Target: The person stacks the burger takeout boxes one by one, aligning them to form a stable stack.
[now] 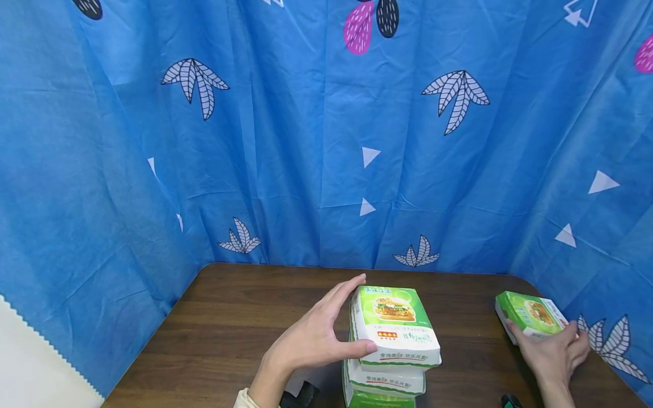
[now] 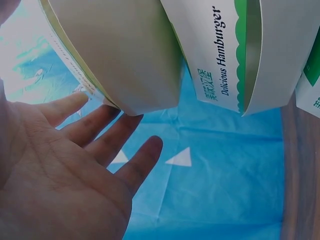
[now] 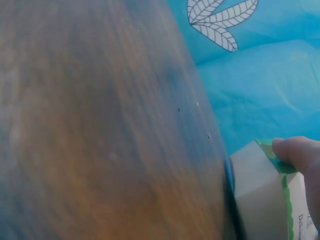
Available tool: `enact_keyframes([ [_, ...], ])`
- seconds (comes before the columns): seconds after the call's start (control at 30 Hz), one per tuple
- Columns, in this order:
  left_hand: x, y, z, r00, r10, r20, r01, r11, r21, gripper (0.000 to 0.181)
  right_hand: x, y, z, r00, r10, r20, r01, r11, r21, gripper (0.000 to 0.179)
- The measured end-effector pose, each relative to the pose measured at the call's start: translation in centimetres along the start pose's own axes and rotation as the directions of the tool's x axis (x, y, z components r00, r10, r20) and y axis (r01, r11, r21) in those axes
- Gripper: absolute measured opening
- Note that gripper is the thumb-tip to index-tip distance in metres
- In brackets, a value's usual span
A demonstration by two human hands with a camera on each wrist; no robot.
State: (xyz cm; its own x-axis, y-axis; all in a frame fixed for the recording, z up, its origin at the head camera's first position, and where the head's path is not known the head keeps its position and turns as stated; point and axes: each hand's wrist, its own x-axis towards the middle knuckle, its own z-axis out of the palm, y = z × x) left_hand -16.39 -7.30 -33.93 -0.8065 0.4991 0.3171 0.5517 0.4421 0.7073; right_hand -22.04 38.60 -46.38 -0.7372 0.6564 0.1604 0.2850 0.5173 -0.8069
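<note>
Several green-and-white hamburger boxes stand in a stack near the table's front, with a burger picture on the lid of the top box (image 1: 395, 323). My left hand (image 1: 311, 337) spans that box's left side, thumb along the front corner and fingers toward the back. In the left wrist view the left hand's fingers (image 2: 125, 162) are spread and fairly straight, fingertips right at the box's edge. My right hand (image 1: 553, 357) grips another hamburger box (image 1: 530, 314) at the table's right side, thumb on the near left and fingers round the right. The right wrist view shows one digit on its green edge.
The dark wooden table (image 1: 245, 334) has a rounded far right corner close to the right-hand box. A blue patterned curtain (image 1: 306, 141) hangs behind and along both sides. A black object (image 1: 301, 395) lies near my left wrist.
</note>
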Motion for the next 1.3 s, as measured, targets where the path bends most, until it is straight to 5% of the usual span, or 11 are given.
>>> enact_keyframes([
  [1.3, -0.09, 0.00, 0.02, 1.000, -0.022, 0.002, 0.022, 1.000, 0.007, 0.089, 0.69, -0.33, 0.17, 0.994, 0.082, 0.076, -0.077, 0.995, -0.070, 0.134],
])
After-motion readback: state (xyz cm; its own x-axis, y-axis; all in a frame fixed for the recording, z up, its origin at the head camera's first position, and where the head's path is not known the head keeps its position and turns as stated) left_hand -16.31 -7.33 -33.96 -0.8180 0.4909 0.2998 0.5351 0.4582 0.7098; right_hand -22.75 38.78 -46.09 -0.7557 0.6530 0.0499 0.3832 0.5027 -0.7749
